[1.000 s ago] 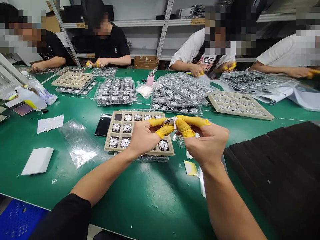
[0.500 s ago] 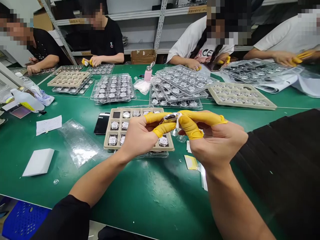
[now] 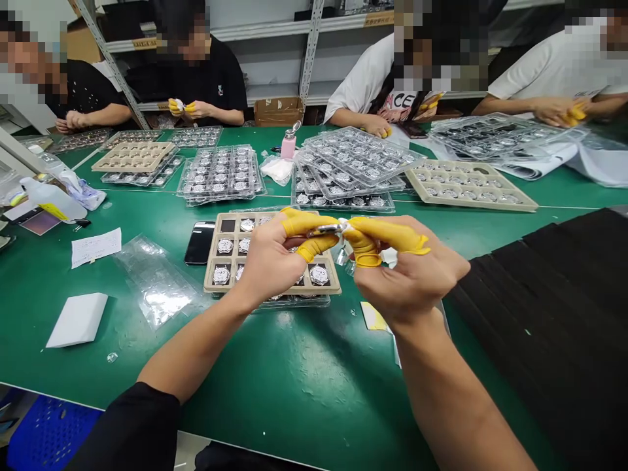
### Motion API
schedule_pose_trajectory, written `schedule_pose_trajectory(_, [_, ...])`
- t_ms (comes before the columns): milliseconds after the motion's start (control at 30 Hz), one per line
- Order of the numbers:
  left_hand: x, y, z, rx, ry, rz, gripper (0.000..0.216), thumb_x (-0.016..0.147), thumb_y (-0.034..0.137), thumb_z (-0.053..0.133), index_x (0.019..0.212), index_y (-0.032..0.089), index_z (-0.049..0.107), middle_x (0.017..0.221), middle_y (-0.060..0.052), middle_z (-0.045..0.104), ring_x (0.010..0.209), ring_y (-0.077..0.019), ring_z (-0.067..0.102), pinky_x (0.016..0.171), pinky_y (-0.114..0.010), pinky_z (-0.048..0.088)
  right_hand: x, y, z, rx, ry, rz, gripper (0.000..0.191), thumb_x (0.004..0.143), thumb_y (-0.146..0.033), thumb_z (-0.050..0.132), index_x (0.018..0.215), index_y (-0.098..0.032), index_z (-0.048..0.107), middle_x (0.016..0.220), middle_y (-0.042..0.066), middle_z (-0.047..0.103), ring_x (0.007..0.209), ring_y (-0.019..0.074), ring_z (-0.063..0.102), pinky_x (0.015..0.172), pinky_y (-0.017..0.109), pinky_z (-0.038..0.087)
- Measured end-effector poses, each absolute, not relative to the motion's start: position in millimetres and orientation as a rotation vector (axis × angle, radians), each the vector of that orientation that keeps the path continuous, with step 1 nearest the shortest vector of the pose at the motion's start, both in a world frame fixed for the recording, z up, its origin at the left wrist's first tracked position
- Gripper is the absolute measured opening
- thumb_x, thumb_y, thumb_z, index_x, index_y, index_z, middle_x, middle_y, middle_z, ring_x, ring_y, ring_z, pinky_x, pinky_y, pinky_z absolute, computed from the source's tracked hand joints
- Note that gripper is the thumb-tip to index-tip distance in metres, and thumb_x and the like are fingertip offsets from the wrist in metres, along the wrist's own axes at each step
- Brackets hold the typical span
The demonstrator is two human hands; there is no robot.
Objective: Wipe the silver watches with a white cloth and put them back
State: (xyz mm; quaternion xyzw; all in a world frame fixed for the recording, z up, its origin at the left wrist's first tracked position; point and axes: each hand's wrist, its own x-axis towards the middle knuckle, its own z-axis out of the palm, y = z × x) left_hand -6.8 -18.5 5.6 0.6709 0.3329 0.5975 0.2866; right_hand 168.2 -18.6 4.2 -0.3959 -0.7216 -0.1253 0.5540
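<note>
Here we go: the left hand (image 3: 269,258) and right hand (image 3: 409,278), fingers capped in yellow finger cots (image 3: 307,226), are both closed on a round silver watch case (image 3: 326,229), pinching it between them above the far right corner of the beige tray (image 3: 212,261). Half a second ago its face was tipped up toward the camera; now it's turned nearly edge-on, and a white scrap (image 3: 390,257) shows beside the right hand. Room to move? Plenty of green bench mat (image 3: 275,373) toward the near edge, a phone (image 3: 199,242) just left of the tray, and black sheets (image 3: 540,314) closing off the right side.
</note>
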Motion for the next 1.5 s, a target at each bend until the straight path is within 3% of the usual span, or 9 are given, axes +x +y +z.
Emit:
schedule_pose_trajectory(133, [-12.4,-24.2,7.1,2.200,1.170,1.531,0.020,0.083,0.019,0.079,0.102,0.023,0.085,0.091,-0.005,0.081,0.079,-0.0157,0.072,0.074,-0.028,0.058,166.0,-13.4,-5.4,-0.892,-1.729,-0.495,0.018,0.082,-0.015,0.064,0.088,-0.026,0.077,0.082,0.002,0.080,0.065,0.0174,0.072,0.055,0.029,0.056])
schedule_pose_trajectory(300, [-10.6,-24.2,8.0,2.047,1.229,1.548,0.018,0.086,0.023,0.080,0.102,0.020,0.085,0.093,-0.006,0.083,0.079,-0.0168,0.073,0.071,-0.028,0.057,169.7,-2.9,-6.3,-0.857,-1.488,-0.125,0.020,0.085,-0.014,0.067,0.095,-0.025,0.079,0.082,0.001,0.078,0.059,0.0164,0.068,0.049,0.030,0.057])
schedule_pose_trajectory(567, [-21.2,-24.3,7.1,2.359,1.352,1.392,0.016,0.088,0.024,0.072,0.096,0.022,0.085,0.075,-0.005,0.079,0.063,-0.0168,0.066,0.059,-0.029,0.048,170.7,-6.7,-6.7,-0.682,-1.821,-0.200,0.044,0.081,-0.005,0.059,0.109,-0.031,0.080,0.105,0.000,0.082,0.087,0.0213,0.080,0.068,0.032,0.065])
schedule_pose_trajectory(767, [-14.5,-19.7,-0.7,2.154,1.331,1.428,0.021,0.088,0.026,0.075,0.107,0.021,0.083,0.084,-0.007,0.081,0.072,-0.0183,0.070,0.066,-0.031,0.054,174.0,-1.7,-13.2,-0.833,-1.740,-0.506,0.043,0.072,0.000,0.061,0.099,-0.026,0.083,0.082,0.001,0.080,0.069,0.0209,0.075,0.059,0.029,0.055])
schedule_pose_trajectory(933, [-5.6,-5.6,-6.7,1.522,1.009,1.460,0.025,0.083,0.030,0.082,0.105,0.017,0.080,0.101,-0.007,0.082,0.089,-0.0186,0.077,0.083,-0.032,0.063,171.7,1.6,-7.6,-0.862,-1.510,-0.102,0.029,0.079,-0.008,0.069,0.097,-0.026,0.083,0.088,0.002,0.081,0.068,0.0206,0.075,0.056,0.031,0.060])
schedule_pose_trajectory(1067, [-10.8,-7.9,-0.9,1.618,0.958,1.482,0.023,0.084,0.031,0.082,0.103,0.019,0.082,0.106,-0.008,0.082,0.094,-0.0200,0.077,0.088,-0.034,0.063,168.2,-0.3,-8.3,-0.755,-1.643,0.007,0.034,0.080,-0.009,0.067,0.103,-0.029,0.083,0.095,0.000,0.082,0.076,0.0217,0.079,0.062,0.033,0.066])
schedule_pose_trajectory(1167, [-18.0,-16.6,6.1,1.979,1.191,1.454,0.019,0.083,0.023,0.080,0.102,0.023,0.084,0.101,-0.007,0.083,0.090,-0.0219,0.076,0.083,-0.035,0.061,165.0,-3.4,-13.2,-0.633,-1.685,-0.108,0.047,0.082,-0.004,0.062,0.114,-0.032,0.080,0.105,0.000,0.082,0.088,0.0228,0.080,0.072,0.034,0.068])
schedule_pose_trajectory(1267, [-21.3,-22.0,7.9,2.207,1.318,1.373,0.022,0.084,0.019,0.076,0.103,0.025,0.085,0.088,-0.004,0.083,0.078,-0.0207,0.075,0.073,-0.033,0.058,164.0,-4.0,-19.1,-0.597,-1.764,-0.251,0.052,0.080,-0.003,0.059,0.120,-0.030,0.078,0.111,0.002,0.081,0.084,0.0220,0.081,0.065,0.031,0.066])
schedule_pose_trajectory(1500, [-12.2,-16.8,-3.9,2.018,1.188,1.589,0.023,0.087,0.019,0.076,0.108,0.022,0.084,0.093,-0.005,0.084,0.076,-0.0185,0.075,0.068,-0.030,0.057,163.4,2.6,-18.1,-0.829,-1.607,-0.315,0.035,0.077,-0.009,0.063,0.098,-0.027,0.083,0.088,0.001,0.082,0.072,0.0205,0.078,0.062,0.031,0.065])
